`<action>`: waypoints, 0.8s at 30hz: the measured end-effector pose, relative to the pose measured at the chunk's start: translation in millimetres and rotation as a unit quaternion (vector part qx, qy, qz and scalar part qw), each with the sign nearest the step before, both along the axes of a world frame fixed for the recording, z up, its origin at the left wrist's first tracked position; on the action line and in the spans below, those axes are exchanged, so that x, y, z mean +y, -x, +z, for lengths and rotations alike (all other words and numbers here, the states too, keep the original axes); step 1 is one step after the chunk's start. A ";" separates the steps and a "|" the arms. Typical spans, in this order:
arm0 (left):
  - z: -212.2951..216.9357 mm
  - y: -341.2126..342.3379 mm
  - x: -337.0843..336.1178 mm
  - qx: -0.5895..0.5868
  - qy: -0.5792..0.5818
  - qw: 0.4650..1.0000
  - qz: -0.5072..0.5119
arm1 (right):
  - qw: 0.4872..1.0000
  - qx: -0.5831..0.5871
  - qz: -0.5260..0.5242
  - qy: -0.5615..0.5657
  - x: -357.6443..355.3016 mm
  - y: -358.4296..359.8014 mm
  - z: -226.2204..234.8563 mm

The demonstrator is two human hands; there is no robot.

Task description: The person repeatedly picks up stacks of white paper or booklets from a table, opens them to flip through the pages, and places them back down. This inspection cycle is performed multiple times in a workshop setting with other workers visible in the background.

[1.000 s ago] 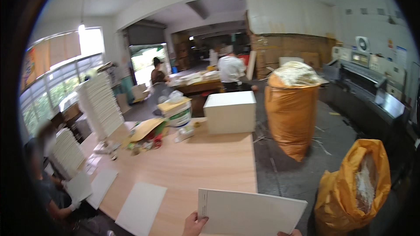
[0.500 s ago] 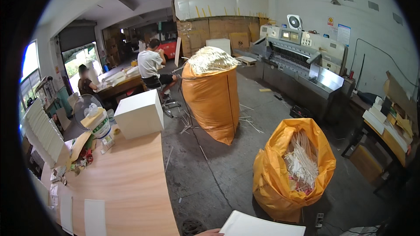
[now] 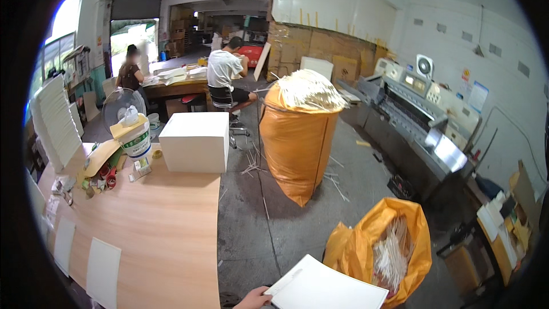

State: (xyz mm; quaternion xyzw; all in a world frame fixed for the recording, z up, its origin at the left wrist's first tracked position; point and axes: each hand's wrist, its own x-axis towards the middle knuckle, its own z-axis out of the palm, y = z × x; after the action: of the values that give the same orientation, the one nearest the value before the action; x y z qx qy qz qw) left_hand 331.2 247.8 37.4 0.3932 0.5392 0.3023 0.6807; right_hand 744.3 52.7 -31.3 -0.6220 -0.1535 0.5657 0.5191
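Note:
My left hand (image 3: 251, 299) shows only at the bottom edge, its fingers closed on the near left corner of a white sheet of board (image 3: 327, 287). The board lies flat and tilted, over the grey floor, just left of a low open orange bag (image 3: 366, 240) full of pale paper strips. My right hand is out of the picture. A long wooden table (image 3: 166, 229) runs along my left side.
A tall, stuffed orange bag (image 3: 297, 137) stands on the floor ahead. On the table are a white block of sheets (image 3: 194, 142), a bucket (image 3: 136, 140), loose white boards (image 3: 103, 263) and clutter. A grey cutting machine (image 3: 423, 120) lines the right wall. Two people work at a far table (image 3: 177, 87).
The view has swung from the table to the right, toward the orange bags and the machine. The white board stays in my left hand; my right hand has dropped out of sight.

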 end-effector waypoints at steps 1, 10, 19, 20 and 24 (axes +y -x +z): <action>5.5 13.4 11.6 -0.053 0.002 0.998 0.042 | 0.999 -0.025 0.036 -0.019 35.3 -7.3 -15.9; -8.9 174.0 206.4 0.046 -0.192 0.944 0.266 | 0.964 -0.071 0.223 -0.123 396.4 159.6 88.9; 131.9 388.0 445.3 0.031 -0.364 0.825 0.432 | 0.907 0.028 0.335 -0.253 743.9 385.3 207.0; 139.0 411.1 463.3 0.019 -0.366 0.817 0.445 | 0.906 0.032 0.337 -0.254 773.4 415.0 211.3; 142.1 514.2 523.6 0.059 -0.373 0.782 0.495 | 0.864 0.072 0.438 -0.238 876.1 521.7 203.9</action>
State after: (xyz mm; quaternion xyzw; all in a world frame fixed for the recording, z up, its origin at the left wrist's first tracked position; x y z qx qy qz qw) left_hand -183.0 771.4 179.5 0.3128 0.5437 0.7515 0.2044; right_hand 222.6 928.8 172.6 -0.3057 -0.5021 0.7249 0.3592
